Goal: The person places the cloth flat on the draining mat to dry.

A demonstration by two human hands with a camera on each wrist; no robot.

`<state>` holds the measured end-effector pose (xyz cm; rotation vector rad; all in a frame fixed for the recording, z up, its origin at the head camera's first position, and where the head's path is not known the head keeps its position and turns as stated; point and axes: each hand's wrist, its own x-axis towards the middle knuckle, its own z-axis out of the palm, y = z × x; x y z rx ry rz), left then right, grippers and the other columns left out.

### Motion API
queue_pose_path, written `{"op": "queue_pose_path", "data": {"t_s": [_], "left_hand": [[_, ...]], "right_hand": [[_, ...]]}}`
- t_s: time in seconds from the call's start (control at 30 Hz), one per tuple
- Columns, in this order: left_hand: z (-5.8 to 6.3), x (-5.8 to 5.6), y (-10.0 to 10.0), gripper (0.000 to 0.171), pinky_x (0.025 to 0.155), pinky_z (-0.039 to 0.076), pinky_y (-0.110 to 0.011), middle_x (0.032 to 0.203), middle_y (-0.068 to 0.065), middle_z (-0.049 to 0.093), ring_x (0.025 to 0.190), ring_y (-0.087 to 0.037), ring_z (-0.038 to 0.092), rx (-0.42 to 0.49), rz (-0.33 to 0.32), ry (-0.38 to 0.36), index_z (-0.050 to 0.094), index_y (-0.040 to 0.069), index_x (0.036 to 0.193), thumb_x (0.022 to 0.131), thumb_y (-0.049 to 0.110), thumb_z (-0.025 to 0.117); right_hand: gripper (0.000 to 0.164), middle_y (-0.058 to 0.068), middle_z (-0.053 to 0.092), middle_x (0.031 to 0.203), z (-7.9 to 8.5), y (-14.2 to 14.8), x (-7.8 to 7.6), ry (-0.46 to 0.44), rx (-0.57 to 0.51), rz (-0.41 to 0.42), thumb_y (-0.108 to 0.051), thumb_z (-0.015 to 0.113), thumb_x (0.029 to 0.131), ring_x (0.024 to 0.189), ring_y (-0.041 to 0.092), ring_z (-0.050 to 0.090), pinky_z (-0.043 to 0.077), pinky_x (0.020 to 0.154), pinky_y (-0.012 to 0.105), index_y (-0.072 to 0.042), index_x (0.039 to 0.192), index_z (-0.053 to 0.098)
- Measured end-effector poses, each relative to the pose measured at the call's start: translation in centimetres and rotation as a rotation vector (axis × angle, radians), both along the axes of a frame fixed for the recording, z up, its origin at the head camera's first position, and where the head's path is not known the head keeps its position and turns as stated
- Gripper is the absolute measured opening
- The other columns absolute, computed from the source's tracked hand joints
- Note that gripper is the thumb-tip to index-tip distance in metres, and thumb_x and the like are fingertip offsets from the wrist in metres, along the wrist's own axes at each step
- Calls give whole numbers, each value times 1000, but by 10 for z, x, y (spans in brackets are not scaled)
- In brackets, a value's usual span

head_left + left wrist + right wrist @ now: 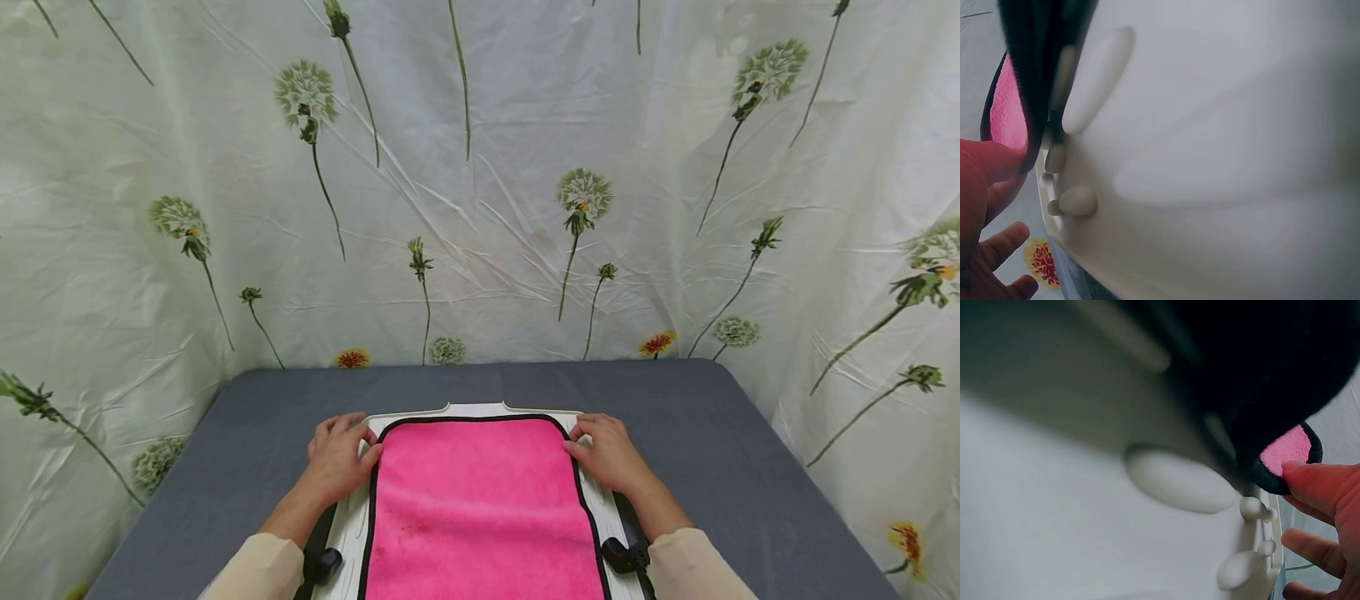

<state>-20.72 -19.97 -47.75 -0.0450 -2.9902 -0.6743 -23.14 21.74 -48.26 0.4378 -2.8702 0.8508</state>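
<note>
A pink plush cloth (480, 483) with black edging lies spread over a white tray (476, 410). At its far left corner, my left hand (337, 457) pinches the edge between thumb and fingers. The far right corner is gripped the same way by my right hand (609, 454). Seen from the left wrist, the cloth's pink corner (1007, 115) folds up at the thumb, other fingers spread below. In the right wrist view the black edging (1260, 478) meets the thumb tip. Much of the tray's surface is hidden under the cloth.
Smooth raised oval bumps (1179, 478) stand out on the tray. Grey fabric (720, 450) covers the table around it. A flowered curtain (480, 208) hangs behind the table's far edge. Dark wrist straps (626, 554) show near the sleeves.
</note>
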Motion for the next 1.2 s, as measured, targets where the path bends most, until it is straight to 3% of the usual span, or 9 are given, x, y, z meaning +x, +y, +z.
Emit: {"op": "queue_pose_path", "data": {"t_s": [1.2], "left_hand": [[2, -16, 3, 13, 110, 23, -73, 155, -24, 43, 144, -52, 25, 22, -6, -47, 66, 13, 91, 98, 24, 64]], "right_hand": [[12, 26, 69, 124, 2, 0, -16, -19, 40, -8, -16, 73, 91, 126, 47, 57, 33, 113, 64, -10, 82, 69]]}}
